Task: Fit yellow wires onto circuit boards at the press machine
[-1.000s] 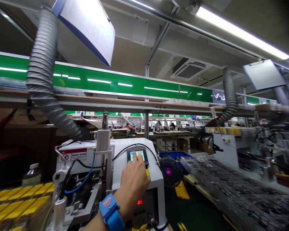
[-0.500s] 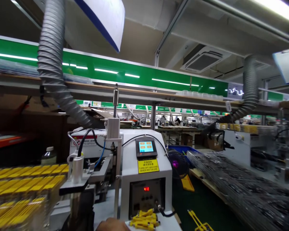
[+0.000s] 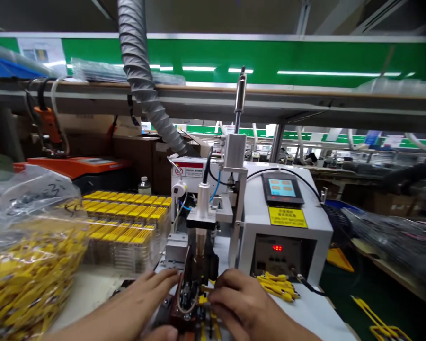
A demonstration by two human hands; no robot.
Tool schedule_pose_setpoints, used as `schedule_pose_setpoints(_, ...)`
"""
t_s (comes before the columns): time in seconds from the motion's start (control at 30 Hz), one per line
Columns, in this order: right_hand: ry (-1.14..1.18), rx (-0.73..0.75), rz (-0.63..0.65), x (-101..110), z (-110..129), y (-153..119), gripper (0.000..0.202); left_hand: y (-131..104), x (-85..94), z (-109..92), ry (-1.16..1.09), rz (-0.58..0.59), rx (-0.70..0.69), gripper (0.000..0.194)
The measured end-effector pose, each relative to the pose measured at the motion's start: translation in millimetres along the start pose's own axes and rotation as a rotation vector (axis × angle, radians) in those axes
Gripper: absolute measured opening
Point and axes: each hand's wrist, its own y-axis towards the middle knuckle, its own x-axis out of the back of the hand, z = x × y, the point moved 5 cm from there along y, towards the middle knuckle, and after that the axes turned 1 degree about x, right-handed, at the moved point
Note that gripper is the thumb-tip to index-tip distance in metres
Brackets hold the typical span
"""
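Observation:
A white benchtop machine with a small touchscreen stands before me, its metal head above a dark fixture. At the fixture's left side is my left hand, fingers stretched out and apart from the thumb. My right hand is closed at the fixture's right side, its fingertips on a small yellow cable piece partly hidden by them. Several yellow pieces lie in a pile on the machine's base, to the right of that hand.
On the left sit a clear bag of yellow parts and stacked clear trays with yellow pieces. A grey duct hose hangs above. Plastic-covered trays and a yellow cable lie on the right, beside a fan.
The view has swung left and down, bringing the bag of parts into sight. Both hands now show at the fixture; earlier only part of one hand appeared at the bottom edge.

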Motion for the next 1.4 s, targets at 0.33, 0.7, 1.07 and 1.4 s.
schedule_pose_setpoints(0.33, -0.013, 0.02, 0.059, -0.5, -1.3, -0.7, 0.024, 16.1, -20.6, -27.1, -0.018, -0.105, -0.116, 0.058)
schedule_pose_setpoints(0.7, 0.073, -0.021, 0.054, 1.3, 1.8, 1.2, 0.023, 8.8, -34.3, -26.3, 0.206, -0.15, -0.257, 0.044)
schedule_pose_setpoints(1.07, 0.246, -0.22, 0.036, 3.3, -4.3, 5.7, 0.021, 6.8, -34.7, -25.9, 0.27, -0.173, -0.319, 0.059)
schedule_pose_setpoints(1.4, 0.316, -0.277, -0.022, 6.7, -3.1, 7.8, 0.019, 8.8, -28.0, -26.5, 0.241, -0.146, -0.306, 0.072)
